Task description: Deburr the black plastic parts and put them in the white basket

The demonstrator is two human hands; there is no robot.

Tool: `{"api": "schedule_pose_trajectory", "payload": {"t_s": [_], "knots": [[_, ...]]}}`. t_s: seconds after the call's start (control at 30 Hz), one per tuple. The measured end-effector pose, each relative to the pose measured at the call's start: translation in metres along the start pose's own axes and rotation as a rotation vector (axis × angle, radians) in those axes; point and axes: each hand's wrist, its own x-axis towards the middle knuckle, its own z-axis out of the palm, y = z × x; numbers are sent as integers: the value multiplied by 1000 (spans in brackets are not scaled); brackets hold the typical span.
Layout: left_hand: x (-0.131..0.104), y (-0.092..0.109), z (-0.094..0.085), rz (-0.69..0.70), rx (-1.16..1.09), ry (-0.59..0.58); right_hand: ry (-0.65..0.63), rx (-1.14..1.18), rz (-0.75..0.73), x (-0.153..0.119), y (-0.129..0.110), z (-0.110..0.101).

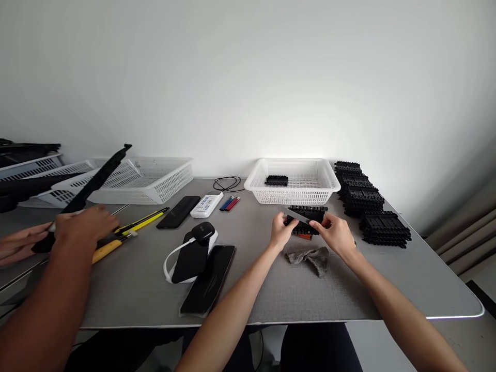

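My left hand (282,231) grips the left end of a black ribbed plastic part (314,213), held just above the table in front of a white basket. Closed around a knife, my right hand (337,236) is at the part's right side. The knife's flat grey blade (295,215) lies slantwise across the part, its tip near my left fingers. Most of the handle is hidden in my palm. Below the part, an orange item (304,236) shows partly; its kind is unclear. A crumpled grey cloth (310,258) lies closer to me.
A white basket (292,196) holds one black part (276,180). Stacked black parts (364,199) line the right. Phones (209,279), a power bank, lighters (230,203) and yellow cutters (145,221) lie leftward. A co-worker's hands (83,227) hold a long black piece (98,178) at far left.
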Motion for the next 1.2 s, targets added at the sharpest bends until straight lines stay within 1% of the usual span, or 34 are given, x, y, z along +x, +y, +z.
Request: {"api": "schedule_pose_trajectory", "payload": {"t_s": [0.17, 0.33, 0.43, 0.53, 0.6, 0.7, 0.87, 1.1, 1.2], "knots": [[1, 3, -1, 1, -27, -8, 50, -49, 6, 2, 1, -2], [8, 4, -8, -3, -55, 35, 69, -60, 68, 7, 8, -10], [8, 2, -8, 1, -35, 32, 60, -55, 29, 5, 6, -8], [4, 1, -4, 9, -10, 11, 56, -56, -48, 0, 1, -1], [2, 1, -1, 13, -2, 6, 68, -70, -71, -2, -1, 2], [3, 2, -1, 12, -8, 17, 80, -69, -54, 0, 2, 1], [8, 5, -8, 10, -28, 70, 120, -65, 13, 7, 13, -9], [4, 8, -3, -4, -41, 27, 73, -46, -73, 2, 3, 3], [5, 11, -4, -16, -71, 39, 89, -57, -57, 4, 6, 0]]}}
